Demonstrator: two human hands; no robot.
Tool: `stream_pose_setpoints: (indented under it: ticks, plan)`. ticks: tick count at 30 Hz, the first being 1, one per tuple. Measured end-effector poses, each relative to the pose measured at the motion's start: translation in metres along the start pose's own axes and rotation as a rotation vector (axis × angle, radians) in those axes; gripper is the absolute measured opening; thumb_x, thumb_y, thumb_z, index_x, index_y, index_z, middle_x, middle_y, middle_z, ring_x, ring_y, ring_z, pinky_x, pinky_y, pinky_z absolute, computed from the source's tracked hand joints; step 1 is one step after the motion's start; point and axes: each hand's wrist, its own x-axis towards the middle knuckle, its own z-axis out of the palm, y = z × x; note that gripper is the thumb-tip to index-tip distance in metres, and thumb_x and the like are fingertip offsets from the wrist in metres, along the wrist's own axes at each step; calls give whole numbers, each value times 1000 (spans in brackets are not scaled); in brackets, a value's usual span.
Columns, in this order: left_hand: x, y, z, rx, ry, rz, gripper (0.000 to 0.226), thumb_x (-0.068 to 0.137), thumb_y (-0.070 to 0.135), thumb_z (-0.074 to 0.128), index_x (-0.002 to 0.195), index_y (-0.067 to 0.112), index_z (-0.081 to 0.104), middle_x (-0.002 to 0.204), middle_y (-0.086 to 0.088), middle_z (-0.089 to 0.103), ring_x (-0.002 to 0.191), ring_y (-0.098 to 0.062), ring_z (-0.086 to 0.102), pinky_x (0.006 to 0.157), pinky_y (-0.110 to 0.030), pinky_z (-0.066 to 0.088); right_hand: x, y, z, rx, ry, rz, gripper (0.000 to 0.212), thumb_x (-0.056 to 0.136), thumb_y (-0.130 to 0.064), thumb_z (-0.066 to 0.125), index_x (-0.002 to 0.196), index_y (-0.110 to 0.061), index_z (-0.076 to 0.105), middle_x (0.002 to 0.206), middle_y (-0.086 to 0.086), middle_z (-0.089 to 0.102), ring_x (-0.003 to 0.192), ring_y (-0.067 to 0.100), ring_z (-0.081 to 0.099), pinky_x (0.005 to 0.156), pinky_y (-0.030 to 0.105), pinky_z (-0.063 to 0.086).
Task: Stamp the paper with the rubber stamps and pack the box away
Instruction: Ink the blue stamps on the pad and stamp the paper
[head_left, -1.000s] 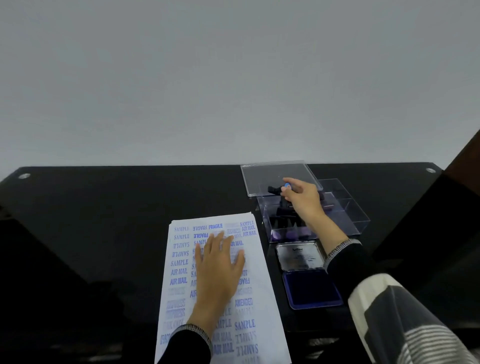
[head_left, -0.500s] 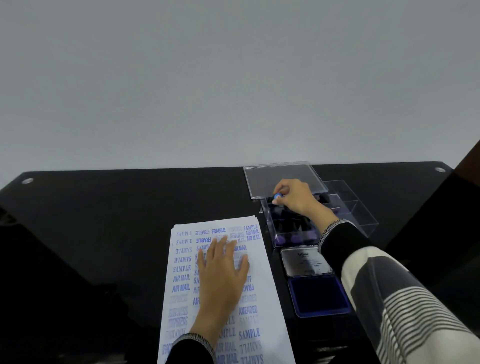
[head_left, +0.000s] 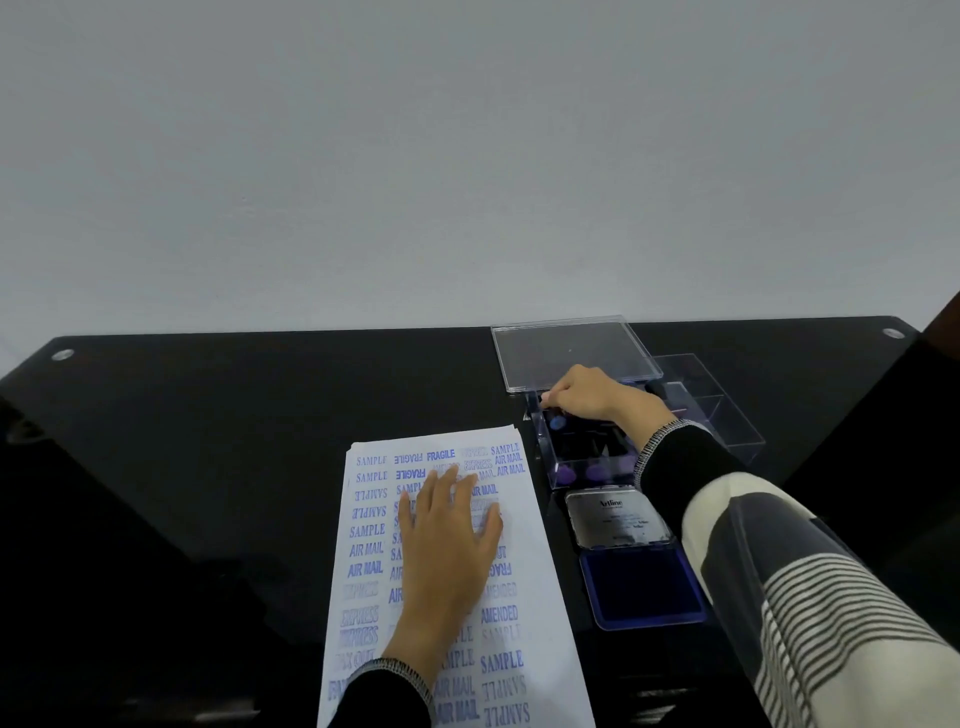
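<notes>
Seating stamp (head_left: 557, 422) into far-left slot of clear box (head_left: 582, 457), right hand (head_left: 592, 397) pinching its top. Left hand (head_left: 447, 540) spread flat on paper (head_left: 524, 571). Best lowered straight, released only once settled.

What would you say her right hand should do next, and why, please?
Probably lift a stamp clear of the box: the right hand is curled inside it, the ink pad lies open, and the left hand lies flat on the paper.
</notes>
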Motion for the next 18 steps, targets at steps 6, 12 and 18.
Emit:
stream_pose_setpoints:
  ticks: [6, 12, 18]
  plan:
    - [0, -1, 1, 2, 5, 3, 53, 96, 52, 41, 143, 28, 40, 154, 6, 30, 146, -15, 19, 119, -38, 0, 1, 3, -6, 51, 107, -13, 29, 95, -29, 54, 100, -7, 73, 102, 9, 69, 95, 20, 59, 94, 31, 44]
    - [1, -3, 4, 7, 13, 8, 51, 96, 52, 42, 141, 27, 42, 153, 6, 33, 145, -16, 21, 120, -40, 3, -1, 2, -10, -268, 453, 108, 15, 84, -5, 58, 95, 4, 62, 96, 20, 65, 95, 35, 60, 74, 37, 52]
    - [1, -3, 5, 6, 20, 12, 51, 96, 50, 43, 141, 26, 43, 152, 6, 35, 145, -16, 23, 118, -39, 2, 1, 0, 2, -424, 361, 332, 38, 86, -25, 64, 117, -4, 55, 122, 19, 57, 121, 36, 40, 93, 38, 39]
